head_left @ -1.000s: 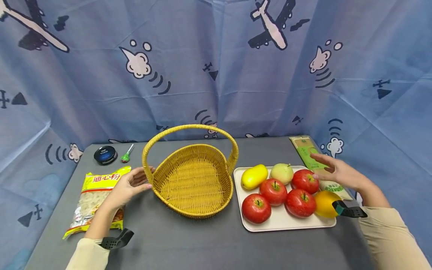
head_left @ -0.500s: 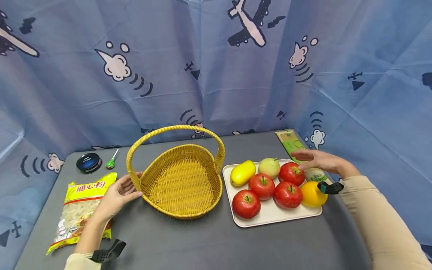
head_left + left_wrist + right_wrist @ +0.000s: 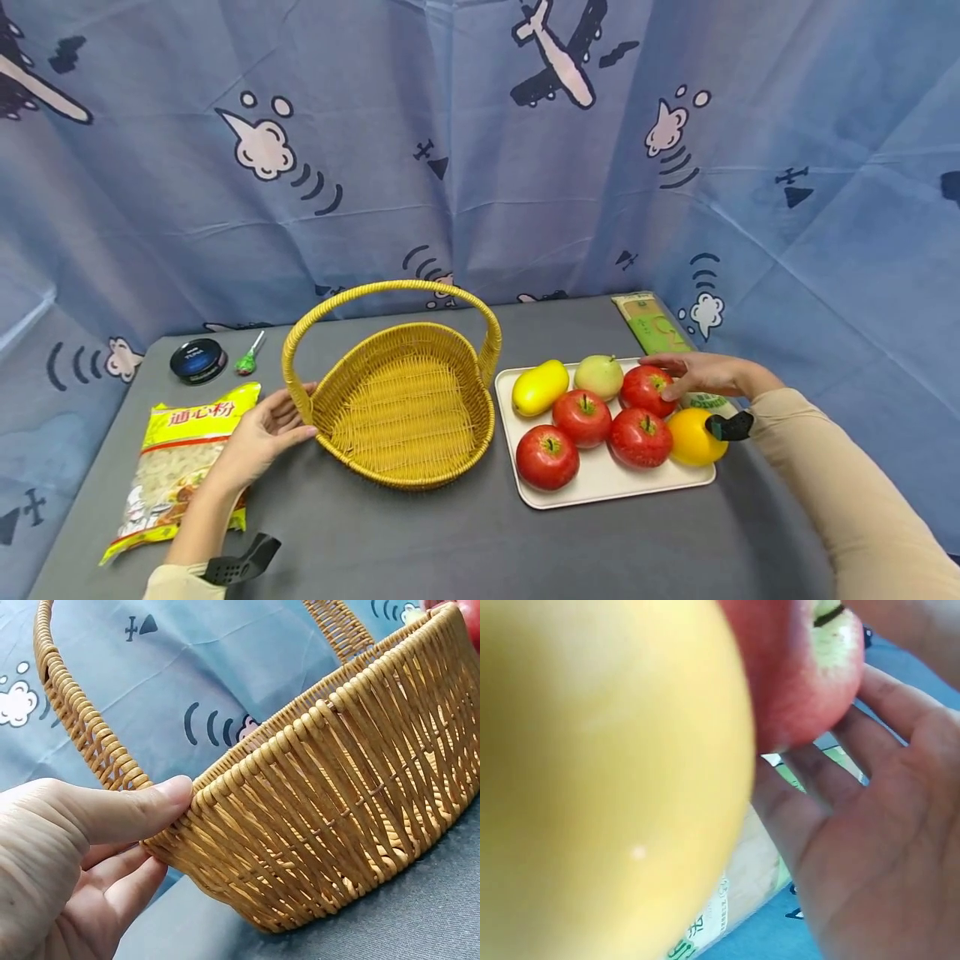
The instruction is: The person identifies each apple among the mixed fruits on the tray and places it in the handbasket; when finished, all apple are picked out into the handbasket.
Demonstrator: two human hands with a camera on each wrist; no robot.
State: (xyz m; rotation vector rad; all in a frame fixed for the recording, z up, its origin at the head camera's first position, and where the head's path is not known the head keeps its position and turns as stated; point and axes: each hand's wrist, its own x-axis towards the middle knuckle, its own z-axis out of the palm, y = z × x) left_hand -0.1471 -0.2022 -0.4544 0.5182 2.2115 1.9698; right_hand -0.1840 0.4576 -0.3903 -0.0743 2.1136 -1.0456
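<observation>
At the yellow wicker basket [image 3: 408, 482], my left hand [image 3: 258, 437] pinches the side where the handle meets the rim. The left wrist view shows the thumb [image 3: 169, 796] on top of the rim and the other fingers behind the weave. Over on the right, my right hand [image 3: 708, 373] holds the back right red apple [image 3: 643, 390], thumb at its near side and fingers behind it. That apple sits on a white tray [image 3: 600, 490] among several other red apples [image 3: 547, 457], a yellow oblong fruit [image 3: 540, 387], a pale green pear [image 3: 598, 377] and an orange-yellow fruit [image 3: 692, 437].
A macaroni bag [image 3: 176, 467] lies on the left beside my forearm. Behind it are a round tuna tin [image 3: 198, 361] and a green lollipop [image 3: 246, 362]. A long green packet [image 3: 652, 323] runs behind the right hand. A patterned curtain [image 3: 360, 167] backs the table.
My right hand has come down from above the tray and closed round the back right apple. The head view shifted early on. The left hand keeps its place at the basket.
</observation>
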